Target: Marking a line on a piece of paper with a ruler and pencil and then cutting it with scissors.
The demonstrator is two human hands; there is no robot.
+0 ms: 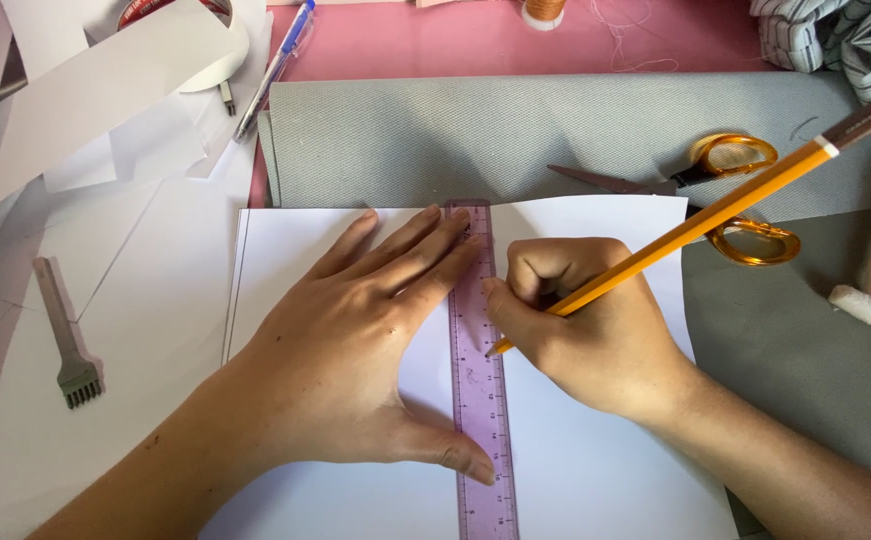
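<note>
Our left hand lies flat, pinning the purple ruler to the white paper so it can't slip. Our right hand grips the yellow pencil, tip against the ruler's edge.

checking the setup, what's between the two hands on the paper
In the head view, the purple ruler lies between the left hand and the right hand holding the pencil.

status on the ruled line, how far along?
Done: the purple ruler lies lengthwise on the white sheet, pinned flat by the left hand. A faint pencil line already runs down the sheet's left edge. In hand: the right hand holds the yellow pencil with its tip at the ruler's right edge, about midway along. Left: no mark shows along the ruler; the scissors lie unused on the grey fabric.
</note>
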